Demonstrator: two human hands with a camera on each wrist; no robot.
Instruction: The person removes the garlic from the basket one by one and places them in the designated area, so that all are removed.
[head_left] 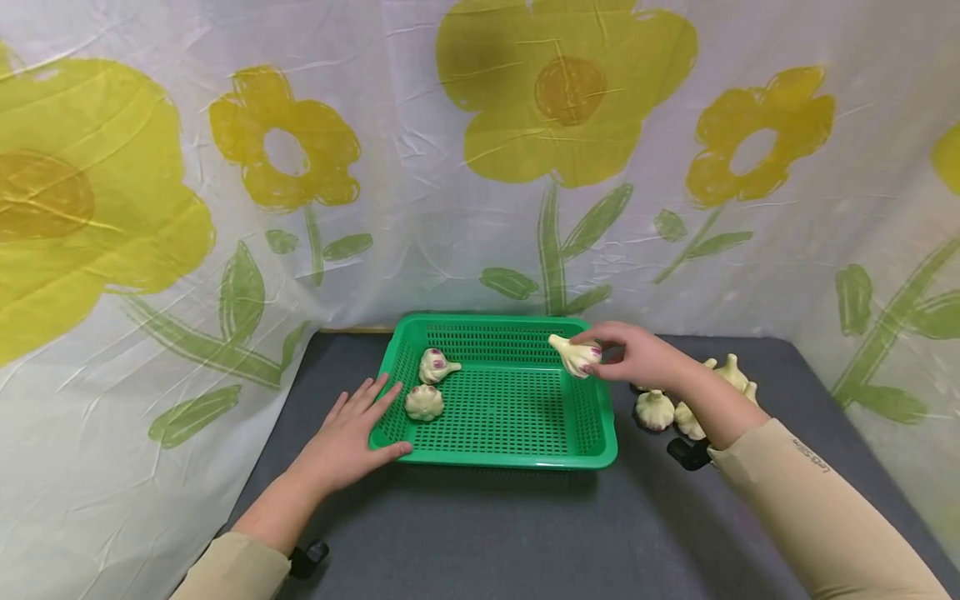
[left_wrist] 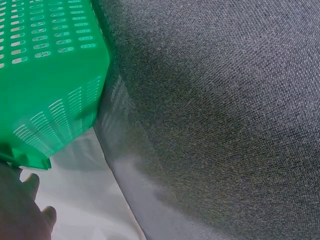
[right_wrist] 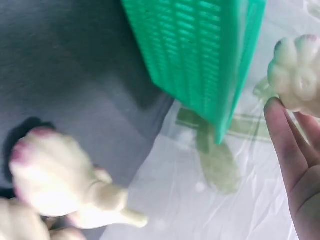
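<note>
Green plastic forms the basket (head_left: 495,460), standing on the dark table (head_left: 487,533); its back rim lies near the table's far edge, where the flowered curtain (head_left: 390,250) hangs; dark cloth stretches broadly before its front rim, and a narrower strip separates its right wall from the pile of garlic bulbs (head_left: 655,410); inside, the mesh floor shows bare through the middle and right, with the rear bulb (head_left: 437,367) and the front bulb (head_left: 424,402) just beside each other near the left wall.

The right hand (head_left: 633,354) pinches the held bulb (head_left: 576,357) between thumb and fingers, over the basket's right side near the back corner; the left hand (head_left: 352,437) is spread wide at the left rim, thumb by the front corner.

The right wrist view adds the held bulb's rounded base, turned toward that camera, and the basket's outer wall, well apart from it; the left wrist view adds slotted outer walls and the table's edge, with only part of the hand visible.

Seen from the head, the held bulb's stem points left and slightly up, its long axis slanting down to the right; the rear bulb's stem points right; the front bulb's direction I cannot tell.
</note>
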